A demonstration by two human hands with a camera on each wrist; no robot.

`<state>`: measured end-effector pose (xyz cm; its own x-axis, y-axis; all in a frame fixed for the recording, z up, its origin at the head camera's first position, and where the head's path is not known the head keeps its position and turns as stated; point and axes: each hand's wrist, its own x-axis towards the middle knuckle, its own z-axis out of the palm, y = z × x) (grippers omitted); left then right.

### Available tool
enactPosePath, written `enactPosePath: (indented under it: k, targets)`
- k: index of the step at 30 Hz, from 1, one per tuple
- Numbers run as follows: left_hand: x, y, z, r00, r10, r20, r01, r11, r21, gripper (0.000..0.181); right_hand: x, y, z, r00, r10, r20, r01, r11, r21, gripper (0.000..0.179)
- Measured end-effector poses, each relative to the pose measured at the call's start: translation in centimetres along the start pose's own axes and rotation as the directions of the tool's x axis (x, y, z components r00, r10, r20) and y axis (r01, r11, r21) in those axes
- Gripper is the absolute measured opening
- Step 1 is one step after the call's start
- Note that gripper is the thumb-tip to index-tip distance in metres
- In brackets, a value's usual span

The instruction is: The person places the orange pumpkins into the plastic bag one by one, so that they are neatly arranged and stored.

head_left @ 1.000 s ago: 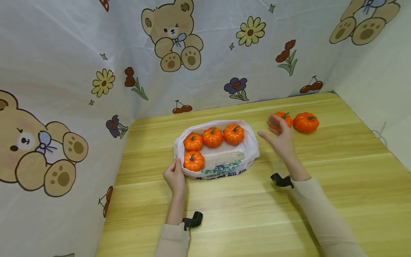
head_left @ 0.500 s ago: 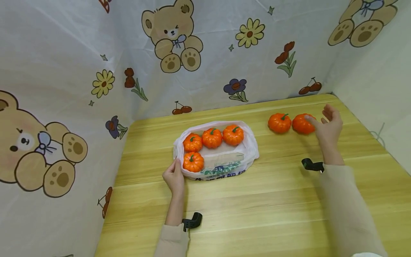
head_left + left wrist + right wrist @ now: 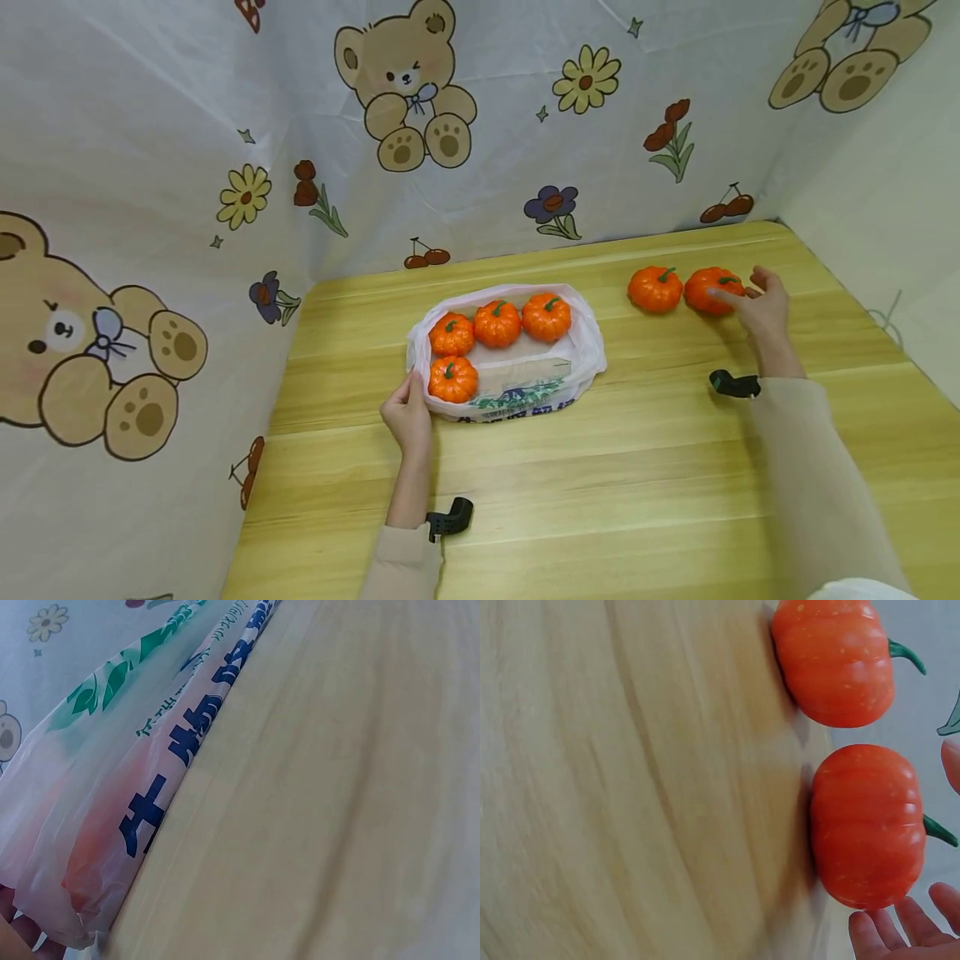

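Note:
A white plastic bag with green and blue print lies with its mouth spread wide, several small orange pumpkins inside. My left hand pinches the bag's rim at its left end; the fingers show only partly in the left wrist view. On the table to the right, two more pumpkins sit side by side. My right hand is around the right side of the outer pumpkin, thumb in front of it. In the right wrist view the fingertips are right at that pumpkin, spread and only slightly bent.
The other loose pumpkin stands just left of the outer one. A wood-grain table bears everything. Behind and to the left hangs a white cloth with printed bears and flowers; a pale wall borders the right.
My right hand has moved right from beside the bag, past the inner loose pumpkin, to the outer one, its thumb now lower over it. The left hand and bag stay put.

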<state>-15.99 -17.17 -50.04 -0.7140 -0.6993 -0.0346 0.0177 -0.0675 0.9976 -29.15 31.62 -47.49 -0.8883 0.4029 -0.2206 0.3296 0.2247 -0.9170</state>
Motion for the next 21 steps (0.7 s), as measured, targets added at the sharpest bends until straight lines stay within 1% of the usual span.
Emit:
enactPosePath:
  k: [4,10,17,21]
  targets:
    - [0.0,0.0,0.0,1.0,0.012,-0.003,-0.012,1.0,0.008,0.022,0.5,0.5,0.2,1.0,0.005,0.006,-0.005,1.0,-0.018,0.094]
    - [-0.1,0.0,0.1,1.0,0.023,-0.007,-0.023,1.0,0.013,0.021,0.8,1.1,0.3,1.0,0.004,0.029,-0.002,0.997,-0.074,0.094]
    - [0.0,-0.2,0.1,1.0,0.03,-0.011,-0.029,0.999,0.014,0.021,1.0,1.7,0.4,0.999,0.04,0.031,-0.037,0.995,-0.097,0.093]
    - [0.0,-0.1,0.1,1.0,0.022,-0.011,-0.022,1.0,0.014,0.021,1.1,1.8,0.4,0.999,0.038,0.029,-0.035,0.994,-0.105,0.092]
